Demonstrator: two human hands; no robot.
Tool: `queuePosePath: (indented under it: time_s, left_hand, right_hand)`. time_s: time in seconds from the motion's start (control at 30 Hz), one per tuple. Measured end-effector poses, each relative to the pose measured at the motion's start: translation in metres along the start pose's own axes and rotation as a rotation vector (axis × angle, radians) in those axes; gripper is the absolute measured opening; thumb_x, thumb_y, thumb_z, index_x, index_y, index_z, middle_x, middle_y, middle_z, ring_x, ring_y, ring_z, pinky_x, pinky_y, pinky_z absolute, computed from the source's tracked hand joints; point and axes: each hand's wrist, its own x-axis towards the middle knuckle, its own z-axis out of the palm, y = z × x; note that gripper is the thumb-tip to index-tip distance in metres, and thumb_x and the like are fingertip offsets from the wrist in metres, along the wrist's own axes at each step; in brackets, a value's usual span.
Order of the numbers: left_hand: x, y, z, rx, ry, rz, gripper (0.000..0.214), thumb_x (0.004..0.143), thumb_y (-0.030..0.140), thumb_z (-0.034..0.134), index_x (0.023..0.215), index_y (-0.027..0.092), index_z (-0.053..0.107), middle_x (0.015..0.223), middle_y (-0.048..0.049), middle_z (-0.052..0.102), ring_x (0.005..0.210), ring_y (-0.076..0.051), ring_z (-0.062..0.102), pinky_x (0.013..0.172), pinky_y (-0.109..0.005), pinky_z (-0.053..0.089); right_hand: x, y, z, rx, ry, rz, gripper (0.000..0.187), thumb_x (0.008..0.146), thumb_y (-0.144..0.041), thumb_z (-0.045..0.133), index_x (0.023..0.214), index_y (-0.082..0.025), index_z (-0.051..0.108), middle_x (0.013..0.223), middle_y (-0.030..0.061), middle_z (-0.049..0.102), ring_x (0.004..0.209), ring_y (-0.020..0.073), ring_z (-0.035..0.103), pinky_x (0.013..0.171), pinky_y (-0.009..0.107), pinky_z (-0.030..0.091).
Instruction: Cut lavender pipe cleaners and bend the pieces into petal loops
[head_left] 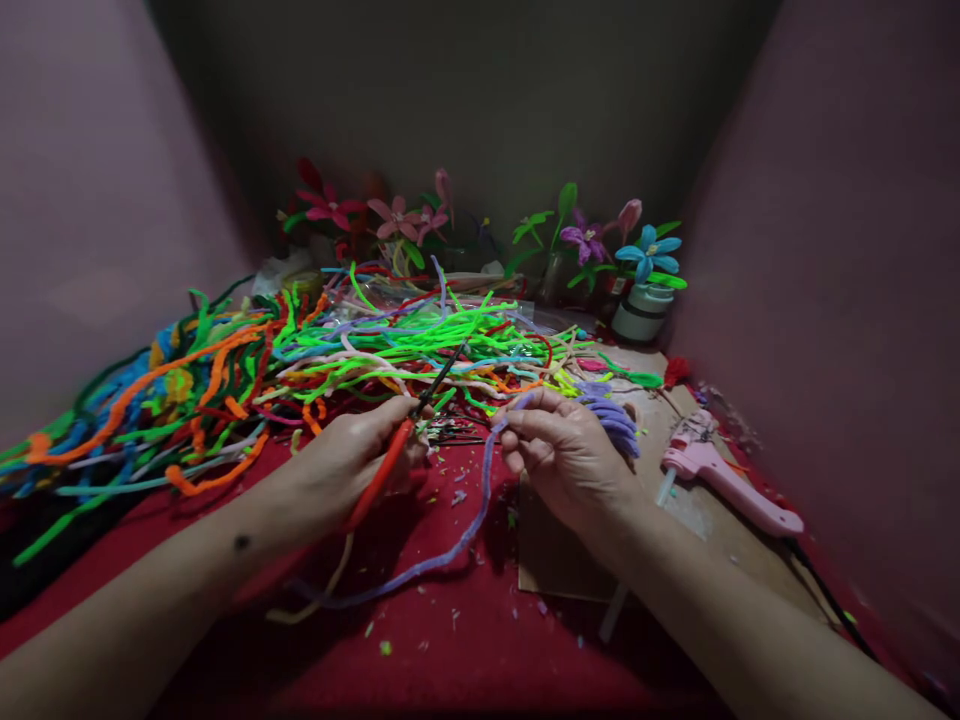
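Note:
My left hand is closed around red-handled pliers, whose slim dark jaws point up and away. Between the fingertips of my right hand is one end of a purple pipe cleaner. It hangs down in a curve and runs left across the red cloth, below my left hand. The jaws and the held end are apart. A bundle of purple pipe-cleaner loops lies just behind my right hand. A pale yellow pipe cleaner hangs or lies beneath my left wrist.
Many loose pipe cleaners heap across the back and left. A pink glue gun rests on cardboard at right. Fuzzy flowers, one blue in a small jar, stand behind. Scraps litter the red cloth.

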Motion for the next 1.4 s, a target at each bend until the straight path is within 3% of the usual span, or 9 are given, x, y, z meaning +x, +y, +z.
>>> queuePosePath:
  time_s: [0.1,0.2,0.37,0.57,0.8,0.93,1.03,1.2,1.4]
  left_hand:
    - [-0.004,0.016,0.005,-0.499,-0.043,-0.097,0.035,0.072,0.031,0.064,0.102,0.019,0.051,0.073,0.0006,0.058,0.053,-0.009,0.051,0.049,-0.02,0.041]
    - [-0.005,0.033,0.017,-0.713,-0.02,-0.118,0.034,0.068,0.024,0.068,0.098,0.017,0.053,0.075,0.0004,0.06,0.052,-0.007,0.049,0.049,-0.018,0.039]
    - [-0.001,0.045,0.03,-0.763,-0.073,-0.146,0.021,0.073,0.023,0.063,0.09,0.015,0.054,0.047,0.0054,0.049,0.037,-0.006,0.039,0.036,-0.016,0.028]
    - [0.0,0.043,0.033,-0.834,-0.032,-0.148,0.019,0.069,0.016,0.065,0.079,0.016,0.049,0.05,0.0072,0.045,0.04,-0.005,0.039,0.038,-0.016,0.03]
    - [0.002,0.045,0.032,-0.843,-0.051,-0.079,0.039,0.064,0.014,0.069,0.1,0.016,0.054,0.067,0.0041,0.053,0.05,-0.004,0.043,0.046,-0.015,0.033]
    - [0.002,0.043,0.03,-0.87,-0.047,-0.092,0.042,0.064,0.019,0.071,0.102,0.015,0.056,0.064,0.0032,0.052,0.049,-0.006,0.045,0.047,-0.018,0.036]
    - [0.004,0.039,0.03,-0.918,-0.014,-0.086,0.039,0.064,0.021,0.071,0.1,0.015,0.056,0.063,0.0035,0.051,0.048,-0.006,0.045,0.047,-0.018,0.036]
    - [0.012,0.035,0.029,-0.988,0.035,-0.041,0.035,0.067,0.019,0.068,0.098,0.018,0.052,0.065,0.0058,0.049,0.046,-0.005,0.045,0.043,-0.017,0.038]
    - [0.023,0.035,0.023,-0.856,-0.013,-0.034,0.023,0.07,0.029,0.065,0.081,0.016,0.05,0.058,0.0045,0.051,0.042,-0.007,0.046,0.039,-0.017,0.039]
  right_hand:
    - [0.0,0.001,0.002,0.0,0.015,-0.023,0.014,0.057,-0.009,0.068,0.062,-0.014,0.056,0.057,-0.0016,0.06,0.046,0.0072,0.053,0.04,0.016,0.041]
    - [-0.003,0.002,0.006,0.006,-0.006,-0.005,0.016,0.058,-0.012,0.07,0.064,-0.014,0.056,0.055,-0.0028,0.058,0.046,0.0077,0.053,0.041,0.017,0.041]
    - [-0.007,0.004,0.009,0.013,0.001,0.05,0.02,0.056,-0.012,0.072,0.065,-0.015,0.055,0.064,-0.0014,0.062,0.05,0.0059,0.053,0.047,0.017,0.042]
    - [-0.008,0.009,0.006,-0.075,-0.074,0.05,0.017,0.059,-0.015,0.072,0.067,-0.015,0.057,0.067,-0.0013,0.061,0.049,0.0074,0.053,0.046,0.02,0.041]
    - [-0.008,0.005,0.007,-0.064,0.018,0.014,0.022,0.058,-0.013,0.071,0.074,-0.015,0.056,0.058,-0.0029,0.06,0.044,0.0076,0.052,0.038,0.017,0.037]
    - [-0.007,0.006,0.006,-0.042,-0.028,-0.019,0.026,0.061,-0.017,0.071,0.083,-0.016,0.058,0.067,-0.0012,0.062,0.049,0.0085,0.056,0.043,0.019,0.043]
    - [-0.009,0.009,0.005,-0.147,-0.093,0.041,0.023,0.065,-0.023,0.071,0.083,-0.015,0.061,0.07,-0.0004,0.062,0.051,0.0065,0.054,0.046,0.018,0.043]
    - [-0.015,0.018,0.005,-0.461,-0.189,0.219,0.019,0.068,-0.03,0.068,0.072,-0.013,0.062,0.052,-0.0036,0.055,0.037,0.0027,0.04,0.032,0.014,0.025]
    - [-0.013,0.018,0.006,-0.251,-0.271,0.324,0.022,0.071,-0.032,0.066,0.074,-0.011,0.059,0.066,0.0049,0.067,0.041,0.0076,0.056,0.031,0.013,0.033]
